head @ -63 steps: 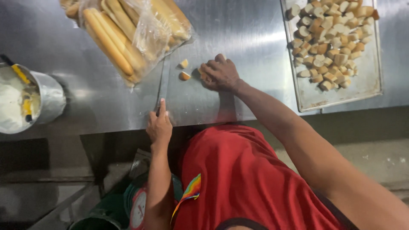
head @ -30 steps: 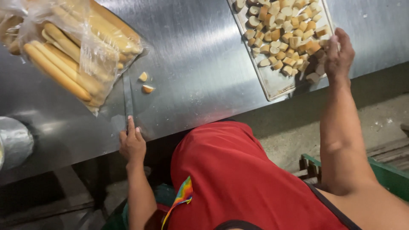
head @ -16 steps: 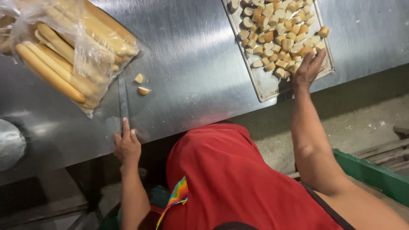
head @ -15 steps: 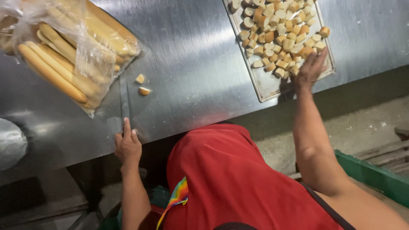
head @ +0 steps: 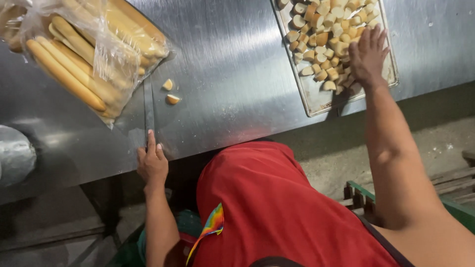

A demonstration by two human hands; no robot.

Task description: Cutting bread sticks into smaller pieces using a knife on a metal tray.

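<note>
Two hands in play over the steel table. One knife lies on it left of centre, its blade running up the frame toward the bag. The left hand sits at the table's near edge, low and left of centre, knuckles up, wrapped around the knife's handle with the forefinger stretched along the top. The forearm comes straight up from the bottom of the frame.

Just right of the blade lie two small bread pieces, close together but apart, one a little higher than the other. In the upper left there is one clear plastic bag of long bread sticks; too many overlap under the plastic to count, though at least half a dozen show.

Upper right: one metal tray, tilted in the frame, heaped with cut bread chunks, dozens of them, too many to count. The right hand hovers flat over the tray's right part, palm down, fingers spread wide and pointing up the frame, holding nothing that can be seen. Whether it touches the chunks underneath I cannot tell. The right arm stretches long from the lower right corner.

One red apron fills the bottom centre, and a grey metal pot peeks in at the left edge.
</note>
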